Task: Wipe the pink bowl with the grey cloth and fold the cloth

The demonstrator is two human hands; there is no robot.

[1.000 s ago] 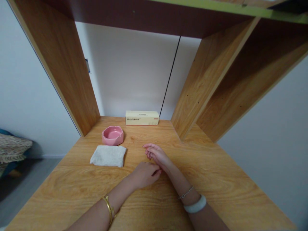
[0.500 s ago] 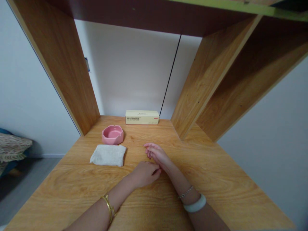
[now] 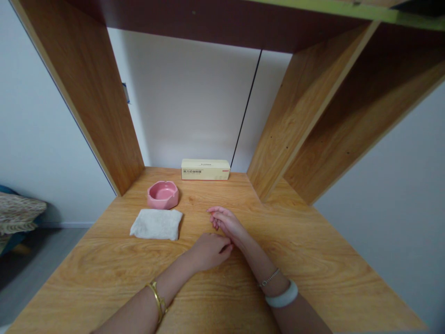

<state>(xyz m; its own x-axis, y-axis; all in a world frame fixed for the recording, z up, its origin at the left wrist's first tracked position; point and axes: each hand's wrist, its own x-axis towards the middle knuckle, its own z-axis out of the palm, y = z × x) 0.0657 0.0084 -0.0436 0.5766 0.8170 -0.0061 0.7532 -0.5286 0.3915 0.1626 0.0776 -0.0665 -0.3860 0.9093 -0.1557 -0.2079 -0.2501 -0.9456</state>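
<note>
My left hand (image 3: 211, 251) rests on the desk with its fingers curled in, knuckles up, touching the inner wrist of my other arm. Nothing shows in it. Just beyond, my right hand (image 3: 226, 222) lies palm turned inward, its fingers loosely bent and apart, with nothing in them. To the left of both hands is a folded white cloth (image 3: 156, 224), flat on the wood. Behind that cloth sits a pink angular ashtray (image 3: 163, 195). A long cream cling-film box (image 3: 205, 170) lies against the back wall.
The wooden desk (image 3: 313, 269) carries all these things. A tall side panel (image 3: 90, 93) stands at left and an upright divider (image 3: 295, 111) at right, with a dark shelf (image 3: 194, 23) overhead. Patterned fabric (image 3: 21, 213) shows at far left beyond the desk's edge.
</note>
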